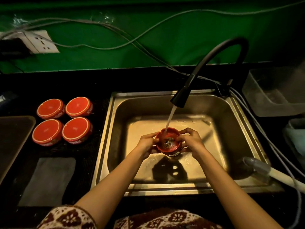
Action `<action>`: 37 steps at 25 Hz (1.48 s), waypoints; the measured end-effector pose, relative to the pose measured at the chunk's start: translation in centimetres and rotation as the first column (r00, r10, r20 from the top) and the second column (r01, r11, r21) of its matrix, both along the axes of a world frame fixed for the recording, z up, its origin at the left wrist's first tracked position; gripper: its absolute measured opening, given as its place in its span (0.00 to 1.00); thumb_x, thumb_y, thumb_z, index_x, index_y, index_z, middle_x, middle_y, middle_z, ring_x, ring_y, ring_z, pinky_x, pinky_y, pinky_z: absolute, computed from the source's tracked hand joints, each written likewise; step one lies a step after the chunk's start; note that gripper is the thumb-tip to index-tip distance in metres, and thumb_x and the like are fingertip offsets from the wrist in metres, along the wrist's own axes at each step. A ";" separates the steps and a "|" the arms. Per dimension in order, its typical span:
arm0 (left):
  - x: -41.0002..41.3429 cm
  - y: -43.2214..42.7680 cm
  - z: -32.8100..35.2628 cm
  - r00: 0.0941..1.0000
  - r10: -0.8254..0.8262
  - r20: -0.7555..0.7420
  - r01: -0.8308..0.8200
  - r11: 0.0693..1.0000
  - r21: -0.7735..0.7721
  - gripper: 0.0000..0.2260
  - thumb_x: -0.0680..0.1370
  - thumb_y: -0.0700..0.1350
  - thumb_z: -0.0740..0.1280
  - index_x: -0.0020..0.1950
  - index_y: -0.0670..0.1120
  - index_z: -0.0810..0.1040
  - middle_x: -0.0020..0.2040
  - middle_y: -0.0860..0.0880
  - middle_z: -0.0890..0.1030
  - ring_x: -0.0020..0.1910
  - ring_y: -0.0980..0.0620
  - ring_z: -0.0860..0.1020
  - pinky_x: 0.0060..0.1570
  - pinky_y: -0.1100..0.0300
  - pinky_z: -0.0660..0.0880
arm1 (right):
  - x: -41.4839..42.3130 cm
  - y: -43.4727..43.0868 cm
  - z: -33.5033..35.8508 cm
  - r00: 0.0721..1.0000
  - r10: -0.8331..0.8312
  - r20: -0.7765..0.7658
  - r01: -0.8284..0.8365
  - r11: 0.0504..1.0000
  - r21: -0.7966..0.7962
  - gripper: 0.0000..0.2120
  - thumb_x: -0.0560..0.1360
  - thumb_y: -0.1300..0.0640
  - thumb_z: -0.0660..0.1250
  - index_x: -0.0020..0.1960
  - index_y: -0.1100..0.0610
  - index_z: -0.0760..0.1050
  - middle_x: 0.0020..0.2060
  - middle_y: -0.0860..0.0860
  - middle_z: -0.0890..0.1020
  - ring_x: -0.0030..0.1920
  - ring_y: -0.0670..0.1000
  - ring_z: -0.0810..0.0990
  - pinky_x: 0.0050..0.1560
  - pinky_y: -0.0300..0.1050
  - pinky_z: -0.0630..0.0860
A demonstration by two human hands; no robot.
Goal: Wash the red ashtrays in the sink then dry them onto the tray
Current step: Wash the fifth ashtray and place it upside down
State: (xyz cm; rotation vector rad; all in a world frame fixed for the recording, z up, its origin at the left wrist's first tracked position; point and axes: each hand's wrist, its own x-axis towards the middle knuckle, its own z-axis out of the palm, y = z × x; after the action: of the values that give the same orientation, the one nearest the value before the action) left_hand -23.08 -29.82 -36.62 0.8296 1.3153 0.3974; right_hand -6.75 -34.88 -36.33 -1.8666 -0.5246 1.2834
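Ashtray [167,141] is mid-sink [115,129], bowl up, held clear of the basin floor under the stream [170,118] from the tap [179,96]. Left grip [146,142] and right grip [189,141] both pinch it, one per side, fingers curled over the rim. There's dark residue in the bowl, so my read is rinse stage.

Risks:
- Wet glaze plus a rim-only pinch means it can slip and hit the steel. Cup a palm under it before you rub.
- The stream lands on the far rim, not the centre. A wrong tilt throws spray over the front edge onto you, or left toward the socket [39,41]. The socket is well apart, but watch it.
- Lift too high and the rim clips the tap head hanging just above and behind.

Room:
- The basin has open floor all round your hands. A hose head [257,164] lies over the front-right corner, so exit left.
- The route to the tray [13,138] crosses four upturned ashtrays [50,108], set close in a square on the worktop [82,83]. Can't tell if those are washed. Pass in front of them, over the cloth [47,180].
- The tray runs off the left edge of view, so I can't tell how much of it is free.
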 end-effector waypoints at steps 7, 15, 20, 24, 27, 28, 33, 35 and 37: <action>1.9 -0.3 0.6 1.000 0.016 -0.016 -0.013 0.987 0.162 0.15 0.72 0.27 0.64 0.56 0.37 0.79 0.49 0.40 0.81 0.48 0.42 0.80 0.39 0.53 0.80 | 2.4 0.1 -0.3 0.981 -0.094 -0.171 0.109 0.990 0.084 0.17 0.71 0.74 0.58 0.48 0.56 0.76 0.41 0.58 0.78 0.38 0.55 0.76 0.33 0.46 0.75; 1.0 2.6 1.5 0.979 -0.035 -0.202 0.120 0.897 0.426 0.12 0.69 0.35 0.72 0.52 0.42 0.82 0.49 0.45 0.83 0.49 0.49 0.79 0.50 0.53 0.77 | -0.9 1.6 -2.9 0.813 -0.231 -0.534 0.227 0.971 -0.074 0.16 0.71 0.78 0.54 0.45 0.61 0.74 0.44 0.60 0.79 0.47 0.59 0.78 0.39 0.52 0.80; -1.1 3.4 0.4 0.969 0.061 -0.239 0.021 0.945 0.326 0.06 0.74 0.41 0.71 0.47 0.39 0.82 0.42 0.42 0.82 0.39 0.47 0.80 0.39 0.53 0.78 | -1.7 1.1 -2.3 0.836 -0.075 -0.544 0.029 0.995 -0.092 0.07 0.75 0.70 0.60 0.50 0.63 0.73 0.44 0.60 0.80 0.45 0.57 0.80 0.34 0.48 0.82; -1.9 2.6 -0.2 0.971 0.068 -0.227 -0.034 0.988 0.150 0.08 0.77 0.39 0.66 0.39 0.37 0.76 0.32 0.40 0.76 0.23 0.50 0.77 0.24 0.59 0.77 | -1.2 1.0 -1.4 0.919 -0.004 -0.395 -0.034 0.995 -0.091 0.08 0.73 0.62 0.69 0.51 0.63 0.76 0.46 0.60 0.80 0.45 0.57 0.81 0.46 0.50 0.80; -1.6 1.5 -0.4 0.983 0.036 -0.183 -0.028 0.999 0.046 0.06 0.78 0.34 0.62 0.41 0.36 0.74 0.34 0.40 0.77 0.27 0.47 0.78 0.24 0.57 0.78 | -0.4 1.1 -0.1 0.975 0.074 -0.208 -0.079 0.997 -0.018 0.13 0.69 0.60 0.73 0.51 0.64 0.78 0.42 0.57 0.81 0.41 0.54 0.80 0.38 0.46 0.78; -1.4 1.3 -0.4 0.987 0.018 -0.159 -0.014 1.000 0.027 0.06 0.77 0.32 0.61 0.42 0.36 0.75 0.36 0.39 0.77 0.30 0.45 0.79 0.26 0.55 0.79 | -0.1 1.2 0.2 0.986 0.107 -0.130 -0.108 0.994 0.000 0.13 0.69 0.60 0.73 0.50 0.64 0.78 0.40 0.56 0.81 0.39 0.53 0.79 0.37 0.45 0.77; -0.5 1.2 0.0 0.997 0.012 -0.080 -0.012 1.000 0.002 0.13 0.74 0.25 0.58 0.49 0.39 0.75 0.40 0.39 0.79 0.36 0.41 0.80 0.33 0.52 0.80 | 1.3 1.8 0.9 0.979 0.205 0.010 -0.206 0.979 0.013 0.12 0.67 0.70 0.69 0.49 0.60 0.79 0.39 0.56 0.81 0.36 0.53 0.77 0.34 0.46 0.75; -0.1 1.3 0.2 0.999 0.034 -0.037 -0.033 0.999 0.035 0.15 0.72 0.24 0.58 0.49 0.41 0.76 0.41 0.39 0.79 0.38 0.42 0.80 0.38 0.50 0.80 | 1.8 1.8 0.9 0.984 0.179 0.004 -0.179 0.982 0.054 0.16 0.66 0.74 0.66 0.51 0.60 0.79 0.43 0.57 0.81 0.42 0.54 0.79 0.37 0.48 0.78; 0.2 1.3 0.5 0.999 0.037 -0.011 -0.036 0.994 0.102 0.17 0.71 0.23 0.59 0.48 0.41 0.76 0.43 0.40 0.78 0.41 0.43 0.79 0.41 0.49 0.80 | 2.1 1.8 0.7 0.989 0.145 -0.032 -0.140 0.984 0.112 0.19 0.66 0.77 0.64 0.51 0.60 0.78 0.44 0.57 0.80 0.47 0.56 0.79 0.45 0.53 0.79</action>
State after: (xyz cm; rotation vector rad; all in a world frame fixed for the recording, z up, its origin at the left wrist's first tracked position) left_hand -22.84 -28.50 -36.14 0.8956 1.3327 0.4922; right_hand -4.63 -33.10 -35.66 -1.7348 -0.7041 1.3543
